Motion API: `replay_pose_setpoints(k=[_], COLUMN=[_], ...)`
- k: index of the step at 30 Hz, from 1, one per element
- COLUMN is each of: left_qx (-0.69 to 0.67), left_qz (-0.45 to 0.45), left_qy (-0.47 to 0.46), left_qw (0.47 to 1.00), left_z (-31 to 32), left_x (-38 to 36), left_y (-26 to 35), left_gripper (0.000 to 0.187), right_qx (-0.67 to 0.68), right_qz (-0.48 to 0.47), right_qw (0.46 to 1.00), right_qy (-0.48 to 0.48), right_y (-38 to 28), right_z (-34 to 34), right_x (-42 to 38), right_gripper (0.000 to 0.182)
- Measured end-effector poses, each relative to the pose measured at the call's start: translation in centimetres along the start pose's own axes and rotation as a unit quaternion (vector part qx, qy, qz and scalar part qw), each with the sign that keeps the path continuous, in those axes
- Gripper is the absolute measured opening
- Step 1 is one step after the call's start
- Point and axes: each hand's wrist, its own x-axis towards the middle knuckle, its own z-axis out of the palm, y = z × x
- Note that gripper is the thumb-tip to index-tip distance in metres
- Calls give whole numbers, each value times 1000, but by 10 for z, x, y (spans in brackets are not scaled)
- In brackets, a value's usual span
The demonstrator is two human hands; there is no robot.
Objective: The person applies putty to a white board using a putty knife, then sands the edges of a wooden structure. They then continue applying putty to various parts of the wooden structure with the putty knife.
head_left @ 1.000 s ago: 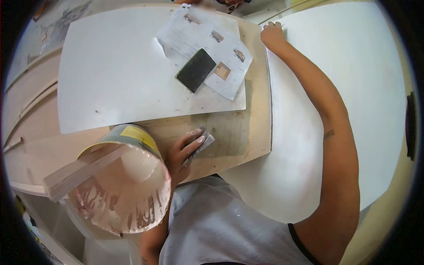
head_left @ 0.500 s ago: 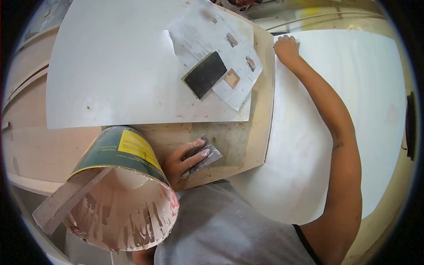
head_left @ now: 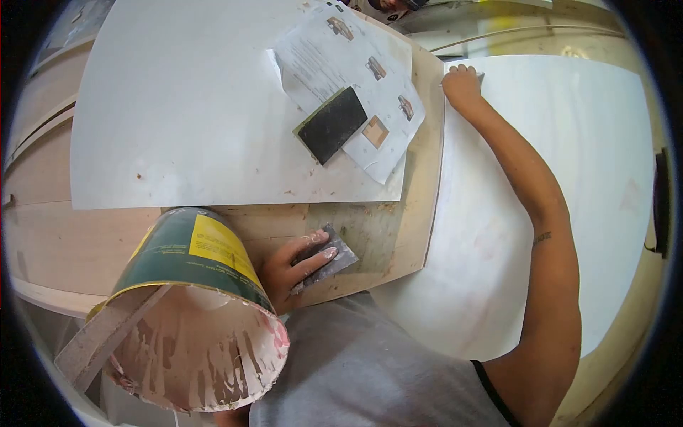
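Right hand [head_left: 462,87] is sitting at the far corner of the white panel [head_left: 605,178], right by its seam with the wooden board [head_left: 416,245]; fingers are curling closed, apparently gripping a thin grey piece [head_left: 482,77], mostly hiding behind the hand, can't tell what it is. Left hand [head_left: 295,263] is lying low over the board, half open, two fingers stretching across a grey scraper [head_left: 341,257]; thumb is hiding, so I'm reading it as a loose hold. Main risk: right arm is reaching nearly straight, so wrist control is probably suffering; an uneven push could be catching the grey piece on the seam and scratching the panel. Next: bucket [head_left: 213,252] is leaning just beside the left hand, mouth facing the torso, pale residue coating the inside; can't see what's supporting it. A knock from the left arm could be tipping it or shaking the wooden stick [head_left: 107,345] off its rim. Also, the black block [head_left: 331,127] is resting across the papers [head_left: 313,67] on the white sheet [head_left: 192,107]; bumping that sheet could be sending crumbs [head_left: 139,176] onto nearby surfaces
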Motion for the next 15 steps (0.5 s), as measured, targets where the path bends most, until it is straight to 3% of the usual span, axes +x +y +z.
replay_pose_setpoints(k=[1, 15], left_qx=[1, -10], left_qz=[14, -38], left_qy=[-42, 1], left_qw=[999, 999], left_z=[-2, 5], left_x=[-1, -1], left_y=[-2, 9], left_gripper=[58, 59], right_qx=[1, -26], right_qz=[4, 44], right_qw=[1000, 998], right_qy=[21, 22], right_y=[2, -7], right_z=[-1, 16], right_x=[4, 25], right_gripper=[22, 28])
